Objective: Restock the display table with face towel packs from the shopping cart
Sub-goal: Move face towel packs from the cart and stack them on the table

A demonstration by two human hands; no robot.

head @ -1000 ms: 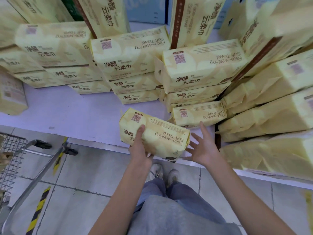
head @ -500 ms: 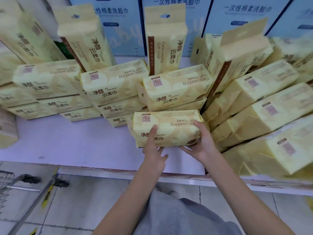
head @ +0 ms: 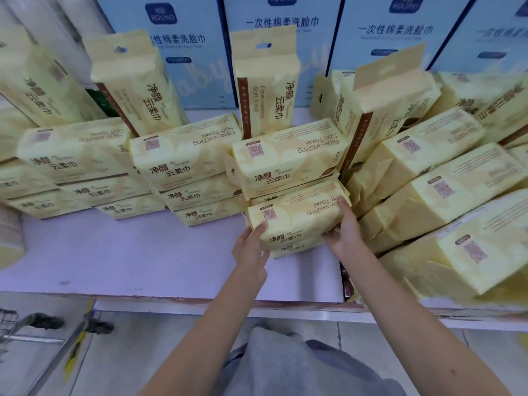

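Observation:
A yellow face towel pack [head: 297, 215] lies flat on top of another pack [head: 297, 248] on the white display table [head: 128, 258], in front of a taller stack [head: 288, 158]. My left hand [head: 250, 250] holds its near left end, thumb up along the front. My right hand [head: 344, 232] holds its right end, fingers reaching over the top edge. Only the handle of the shopping cart [head: 43, 324] shows, at the lower left.
Stacks of the same yellow packs [head: 183, 155] fill the table's back and left. Upright packs [head: 265, 81] stand behind them before blue boxes [head: 385, 32]. Tilted packs [head: 445, 201] pile up at the right. Grey floor tiles lie below the table edge.
Both hands have carried the pack from the table's front edge forward and set it level on the low pack in front of the middle stack. The right hand now holds its right end.

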